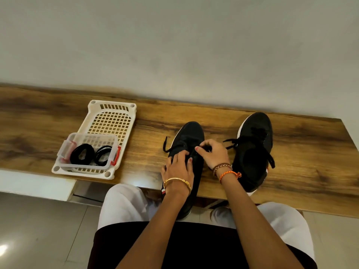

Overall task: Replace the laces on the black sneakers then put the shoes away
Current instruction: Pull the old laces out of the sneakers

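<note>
Two black sneakers stand on the wooden bench, toes toward the wall. The left sneaker (pixel 191 133) is under both my hands. My left hand (pixel 177 166) rests on its tongue area, fingers curled on the lacing. My right hand (pixel 212 153) pinches the black lace at the eyelets. A loose lace end (pixel 165 144) trails off the shoe's left side. The right sneaker (pixel 254 150) stands apart to the right with its black lace (pixel 233 142) loose across the top.
A white perforated basket (pixel 110 121) sits on the wooden bench (pixel 310 156) at the left. Inside it, a clear box (pixel 67 150) with red clips holds coiled black laces (pixel 82 154). The wall is right behind; tiled floor lies below the bench's front edge.
</note>
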